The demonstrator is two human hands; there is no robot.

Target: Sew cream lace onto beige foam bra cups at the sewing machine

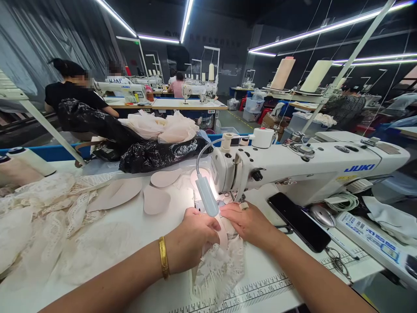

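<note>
At the needle end of a white JUKI sewing machine point(312, 161), both of my hands work on a cream lace garment piece point(221, 267) with a beige panel point(222, 234). My left hand point(198, 234), a gold bangle on its wrist, has its fingers curled around the left edge of the panel. From the other side, my right hand point(249, 222) lies with stretched fingers on the fabric, just below the presser foot. A ring or wrap shows on one of its fingers. The small lamp point(207, 195) hides part of the sewing spot. Lace hangs toward the table's front edge.
Beige cut panels point(157, 200) and heaped lace point(42, 217) lie to the left. Behind them sits a black plastic bag point(163, 152) with pale fabric. A phone point(299, 221), a long white box point(374, 243) and a printed ruler point(254, 293) are at right and front. Other people sit farther back.
</note>
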